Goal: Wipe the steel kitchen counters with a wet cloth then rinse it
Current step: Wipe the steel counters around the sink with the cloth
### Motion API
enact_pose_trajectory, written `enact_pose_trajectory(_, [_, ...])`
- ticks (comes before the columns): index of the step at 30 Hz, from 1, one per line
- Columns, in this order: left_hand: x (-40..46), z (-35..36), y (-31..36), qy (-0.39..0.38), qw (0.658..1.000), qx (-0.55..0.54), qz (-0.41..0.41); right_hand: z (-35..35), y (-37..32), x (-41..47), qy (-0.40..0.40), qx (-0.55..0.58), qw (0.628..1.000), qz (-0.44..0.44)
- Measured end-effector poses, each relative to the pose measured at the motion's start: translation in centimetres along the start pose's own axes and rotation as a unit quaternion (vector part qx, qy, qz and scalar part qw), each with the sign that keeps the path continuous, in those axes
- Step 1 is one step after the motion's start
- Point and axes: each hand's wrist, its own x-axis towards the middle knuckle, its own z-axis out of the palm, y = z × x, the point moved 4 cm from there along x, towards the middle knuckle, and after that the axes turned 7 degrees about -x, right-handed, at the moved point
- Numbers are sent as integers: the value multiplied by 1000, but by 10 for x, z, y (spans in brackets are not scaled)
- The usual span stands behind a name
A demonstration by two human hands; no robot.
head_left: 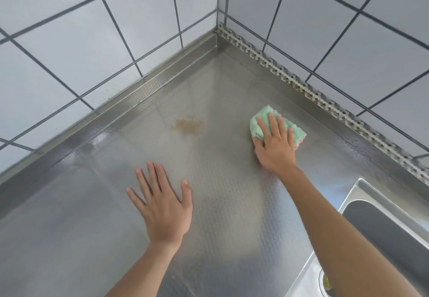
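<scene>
A textured steel counter (pixel 220 203) fills the corner between two tiled walls. My right hand (pixel 275 144) presses a folded green cloth (pixel 267 116) with a pink edge flat onto the counter, near the right wall. My left hand (pixel 162 206) lies flat on the steel with its fingers spread and nothing in it. A brownish stain (pixel 189 124) sits on the counter between the corner and my hands, to the left of the cloth.
A steel sink (pixel 385 224) is set into the counter at the lower right, with its drain (pixel 326 281) partly hidden by my right forearm. A perforated metal strip (pixel 325 96) runs along the right wall. White tiled walls (pixel 92 41) close the corner.
</scene>
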Motion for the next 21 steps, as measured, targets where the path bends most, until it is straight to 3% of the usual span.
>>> enact_pose_trajectory(3, [1, 1, 0, 2, 1000, 1, 1, 3, -59, 24, -17, -12, 1000, -16])
enact_pose_trajectory(7, [1, 2, 0, -3, 1000, 5, -5, 19, -128, -26, 12, -15, 987, -162])
enact_pose_trajectory(12, [1, 0, 1, -3, 1000, 6, -3, 27, -101, -84, -16, -20, 955, -296])
enact_pose_trajectory(15, [1, 0, 1, -4, 1000, 2, -5, 15, -68, -56, -16, -41, 962, -268])
enact_pose_trajectory(21, [2, 0, 1, -3, 1000, 1, 2, -9, -87, 58, -5, -12, 997, -74])
